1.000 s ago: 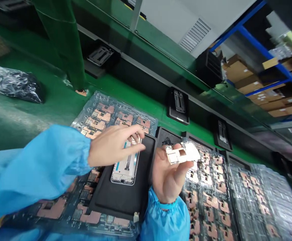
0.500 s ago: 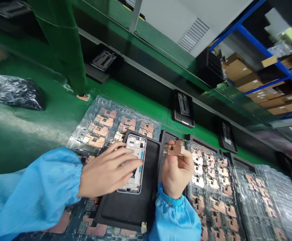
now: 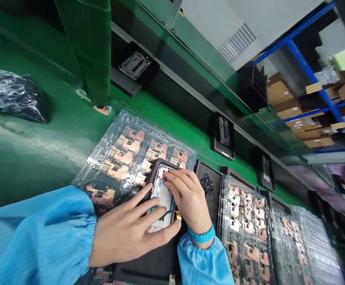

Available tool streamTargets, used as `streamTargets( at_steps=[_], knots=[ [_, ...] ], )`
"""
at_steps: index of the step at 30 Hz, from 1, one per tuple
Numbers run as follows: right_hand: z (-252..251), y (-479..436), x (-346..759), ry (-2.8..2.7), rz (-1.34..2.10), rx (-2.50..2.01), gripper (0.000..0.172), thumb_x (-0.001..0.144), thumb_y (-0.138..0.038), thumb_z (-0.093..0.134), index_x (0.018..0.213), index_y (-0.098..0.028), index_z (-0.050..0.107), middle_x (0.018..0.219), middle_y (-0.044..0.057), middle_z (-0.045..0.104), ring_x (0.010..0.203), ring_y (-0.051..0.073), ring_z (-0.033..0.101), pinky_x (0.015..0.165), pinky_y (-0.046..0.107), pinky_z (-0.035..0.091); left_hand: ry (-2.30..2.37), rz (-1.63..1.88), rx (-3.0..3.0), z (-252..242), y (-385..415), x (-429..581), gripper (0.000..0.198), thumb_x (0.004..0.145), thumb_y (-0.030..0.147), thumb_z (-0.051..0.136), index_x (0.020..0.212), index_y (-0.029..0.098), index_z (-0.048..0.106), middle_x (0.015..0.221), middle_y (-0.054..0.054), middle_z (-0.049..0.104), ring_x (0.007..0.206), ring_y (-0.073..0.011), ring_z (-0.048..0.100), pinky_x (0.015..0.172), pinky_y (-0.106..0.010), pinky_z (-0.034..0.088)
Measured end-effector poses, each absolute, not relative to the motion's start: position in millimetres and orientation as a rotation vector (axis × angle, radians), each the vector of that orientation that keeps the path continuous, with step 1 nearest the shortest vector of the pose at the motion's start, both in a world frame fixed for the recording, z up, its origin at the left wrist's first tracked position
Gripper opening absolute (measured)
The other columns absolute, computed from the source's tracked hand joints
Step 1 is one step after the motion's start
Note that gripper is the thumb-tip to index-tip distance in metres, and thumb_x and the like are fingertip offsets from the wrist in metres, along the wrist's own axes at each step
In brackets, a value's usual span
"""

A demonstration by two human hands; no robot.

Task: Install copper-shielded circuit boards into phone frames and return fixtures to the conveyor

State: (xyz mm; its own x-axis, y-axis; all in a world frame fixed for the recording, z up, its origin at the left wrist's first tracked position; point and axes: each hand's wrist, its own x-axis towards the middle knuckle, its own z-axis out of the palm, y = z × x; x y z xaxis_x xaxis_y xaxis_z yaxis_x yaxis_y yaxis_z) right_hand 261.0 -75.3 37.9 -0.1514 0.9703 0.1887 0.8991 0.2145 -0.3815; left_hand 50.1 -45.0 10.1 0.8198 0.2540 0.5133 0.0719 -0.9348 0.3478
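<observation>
A phone mid-frame (image 3: 165, 194) with blue strips lies in a black foam tray (image 3: 148, 259). Across its left side and lower part rests my left hand (image 3: 133, 227), fingers stretched out and spread, beside a dark cable with an orange end (image 3: 178, 216). My right hand (image 3: 188, 194) is over the upper end of the frame, its thumb and fingers closed together there. The copper-coloured circuit board from the earlier frame is mostly hidden under those fingertips. Both forearms are in blue sleeves.
Clear plastic trays of copper-coloured boards (image 3: 122, 152) (image 3: 248, 209) lie behind and to the right. A black tray holds small dark pieces (image 3: 207, 184). Phone frames in black holders (image 3: 135, 63) (image 3: 224, 130) stand along the dark belt. A black plastic bag (image 3: 15, 95) lies left.
My right hand has moved left and down from the raised position, bringing the circuit board to the frame's upper end. My left hand has shifted slightly lower. The view has turned a little.
</observation>
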Motion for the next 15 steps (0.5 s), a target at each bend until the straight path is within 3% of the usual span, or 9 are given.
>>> streamTargets(
  at_steps=[15],
  knots=[
    [38.2,-76.5,256.0,-2.165,0.182,-1.795,0.026,0.103,-0.012,0.06,0.128,-0.013,0.066,0.119,0.011,0.07,0.106,0.03,0.058,0.094,0.05,0.052,0.247,0.837,2.662,12.6,-42.1,53.0,0.043,0.099,0.011,0.051,0.139,0.025,0.059,0.101,-0.004,0.072,0.107,-0.0239,0.069,0.117,-0.062,0.041]
  ],
)
